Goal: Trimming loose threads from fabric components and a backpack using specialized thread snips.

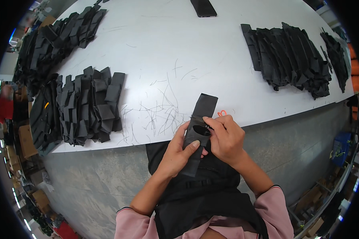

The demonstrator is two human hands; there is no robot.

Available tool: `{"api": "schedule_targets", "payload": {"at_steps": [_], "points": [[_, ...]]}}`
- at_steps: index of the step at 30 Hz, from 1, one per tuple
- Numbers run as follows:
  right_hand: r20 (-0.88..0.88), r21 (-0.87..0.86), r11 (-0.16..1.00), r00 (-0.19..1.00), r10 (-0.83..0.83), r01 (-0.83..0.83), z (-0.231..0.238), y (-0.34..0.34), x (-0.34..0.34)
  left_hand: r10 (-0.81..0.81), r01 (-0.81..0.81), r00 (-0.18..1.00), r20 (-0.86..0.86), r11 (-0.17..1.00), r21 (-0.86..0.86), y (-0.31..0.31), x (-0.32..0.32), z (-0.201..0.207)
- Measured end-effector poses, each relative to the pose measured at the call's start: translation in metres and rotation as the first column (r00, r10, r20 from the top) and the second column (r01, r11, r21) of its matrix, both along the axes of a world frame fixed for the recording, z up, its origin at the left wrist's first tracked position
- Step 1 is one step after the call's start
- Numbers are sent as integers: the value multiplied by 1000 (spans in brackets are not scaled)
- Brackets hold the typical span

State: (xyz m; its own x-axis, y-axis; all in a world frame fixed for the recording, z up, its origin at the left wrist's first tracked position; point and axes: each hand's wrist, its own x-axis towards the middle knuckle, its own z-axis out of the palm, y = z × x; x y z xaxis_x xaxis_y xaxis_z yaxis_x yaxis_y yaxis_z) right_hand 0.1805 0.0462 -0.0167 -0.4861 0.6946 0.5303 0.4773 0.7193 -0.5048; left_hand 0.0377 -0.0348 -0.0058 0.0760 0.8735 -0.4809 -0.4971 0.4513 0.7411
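Note:
My left hand is closed round a black fabric strip with a band standing up from it as an open loop. The left thumb presses on the strip just below that loop. Against the loop's right side, my right hand is closed, its thumb and forefinger pinched together at the strip's edge. Something small and dark shows at those fingertips, too hidden to name. Small orange loops, like a scissors handle, peek out just beyond the right knuckles. Whether they lie on the table or are held, I cannot tell.
Loose dark threads litter the white table. Similar black strips lie in a near-left pile, a far-left pile and a right pile. More dark pieces sit at the right edge. A phone lies at the back.

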Motion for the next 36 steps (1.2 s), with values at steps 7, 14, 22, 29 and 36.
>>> {"api": "schedule_targets", "payload": {"at_steps": [7, 14, 22, 29, 36], "points": [[35, 23, 1000, 999, -10, 10, -2, -2, 0, -1, 1, 1000, 0, 1000, -8, 0, 0, 0], [-88, -282, 959, 995, -47, 21, -1, -5, 0, -12, 13, 1000, 12, 999, -33, -1, 0, 1], [-390, -698, 700, 899, -200, -148, -3, 2, -1, 14, -13, 1000, 16, 998, -58, 6, -8, -10], [-348, -685, 717, 923, -167, -129, -4, 7, 8, 250, -239, 936, 246, 968, -75, 27, -46, -12], [-62, -495, 861, 994, 94, -113, 2, -33, 10, 414, -385, 879, 238, 909, -159, 34, -51, -20]]}}
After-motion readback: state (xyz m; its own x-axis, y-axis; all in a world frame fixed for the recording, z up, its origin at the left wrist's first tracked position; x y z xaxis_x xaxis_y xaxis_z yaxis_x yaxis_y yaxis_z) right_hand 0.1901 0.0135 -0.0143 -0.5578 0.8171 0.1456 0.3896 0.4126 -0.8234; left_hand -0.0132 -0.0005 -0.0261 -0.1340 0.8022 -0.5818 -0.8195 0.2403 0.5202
